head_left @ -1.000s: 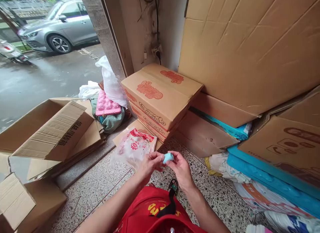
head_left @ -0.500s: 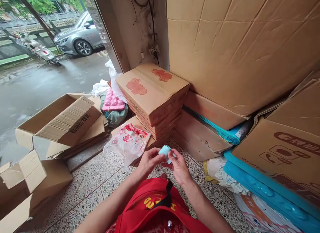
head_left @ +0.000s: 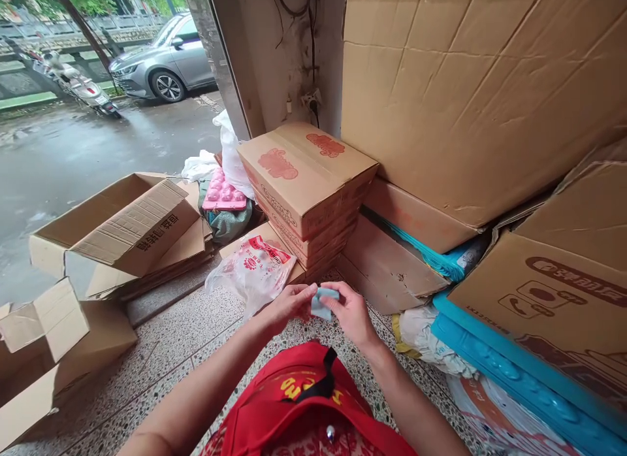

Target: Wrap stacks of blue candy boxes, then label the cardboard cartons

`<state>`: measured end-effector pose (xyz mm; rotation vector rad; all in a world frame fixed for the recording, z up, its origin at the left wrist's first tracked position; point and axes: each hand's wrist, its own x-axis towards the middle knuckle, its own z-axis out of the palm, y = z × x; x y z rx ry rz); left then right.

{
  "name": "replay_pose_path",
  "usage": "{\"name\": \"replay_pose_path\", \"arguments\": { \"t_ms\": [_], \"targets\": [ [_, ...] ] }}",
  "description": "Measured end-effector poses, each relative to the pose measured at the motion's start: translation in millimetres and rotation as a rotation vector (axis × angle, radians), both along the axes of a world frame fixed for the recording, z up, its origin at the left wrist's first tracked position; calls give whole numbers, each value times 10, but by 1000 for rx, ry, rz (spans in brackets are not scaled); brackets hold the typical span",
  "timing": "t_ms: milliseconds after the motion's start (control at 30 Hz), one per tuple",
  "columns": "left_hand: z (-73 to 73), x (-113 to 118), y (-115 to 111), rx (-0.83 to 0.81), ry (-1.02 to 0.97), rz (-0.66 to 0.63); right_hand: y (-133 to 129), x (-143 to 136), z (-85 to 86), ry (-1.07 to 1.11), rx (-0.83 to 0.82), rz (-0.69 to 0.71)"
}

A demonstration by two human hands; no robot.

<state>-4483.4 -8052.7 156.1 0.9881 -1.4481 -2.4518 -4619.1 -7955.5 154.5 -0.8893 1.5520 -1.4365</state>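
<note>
A small light-blue piece of folded material [head_left: 324, 303] is held between my two hands, above the speckled floor and the red apron [head_left: 294, 384]. My left hand [head_left: 289, 306] pinches its left edge with thumb and fingertips. My right hand [head_left: 351, 312] grips it from the right, thumb on top. Just beyond my left hand lies a white plastic bag with red print [head_left: 255, 266], on a low carton. Behind it rises a stack of brown cartons [head_left: 306, 175] with red logos.
Open cardboard boxes [head_left: 142, 230] lie at the left, near a pink egg tray [head_left: 224, 191]. Large cardboard [head_left: 465, 103] stands at the back right. Blue plastic [head_left: 519, 371] and a printed carton [head_left: 553, 299] fill the right side. A silver car [head_left: 171, 64] is outside.
The blue piece has been turned and spread a little between my fingers. My hands have shifted slightly apart, and the camera view has moved a little.
</note>
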Motion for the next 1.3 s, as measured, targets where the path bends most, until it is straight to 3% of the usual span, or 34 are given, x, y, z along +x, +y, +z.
{"name": "replay_pose_path", "arguments": {
  "t_ms": [67, 167, 233, 300, 367, 467, 600, 733, 833, 900, 1000, 1100, 1167, 1233, 1300],
  "targets": [
    [8, 63, 34, -43, 29, 91, -54, 127, -41, -288, 44, -171],
    [2, 187, 63, -172, 96, 206, -96, 334, -119, -622, 113, -265],
    [-20, 274, 46, -341, 155, 166, -100, 450, -172, -730, 194, -291],
    [-64, 336, 6, -528, 194, 44, -93, 537, -220, -769, 276, -284],
    [-136, 355, -37, -615, 190, -39, -86, 599, -255, -764, 333, -244],
    [-270, 321, -66, -462, 147, 68, -87, 670, -262, -781, 339, -180],
    [-391, 293, -52, -163, 159, 292, -102, 769, -200, -900, 172, -176],
    [-411, 333, -56, -128, 97, 367, -92, 858, -184, -835, 90, -63],
    [-386, 384, -67, -107, 104, 433, -83, 871, -222, -769, 108, -97],
    [-347, 446, -70, -96, 196, 465, -88, 842, -245, -856, 107, -144],
    [-258, 607, -72, -188, 329, 284, -114, 765, -267, -1055, 113, -183],
    [-185, 804, -82, -468, 322, 26, -162, 691, -297, -1095, 155, -265],
    [-182, 911, -94, -550, 270, -20, -198, 658, -321, -1075, 167, -321],
    [-215, 975, -101, -397, 204, 6, -228, 650, -338, -1049, 163, -349],
    [-256, 982, -90, -64, 151, 71, -248, 680, -343, -990, 138, -361]
  ]
}}
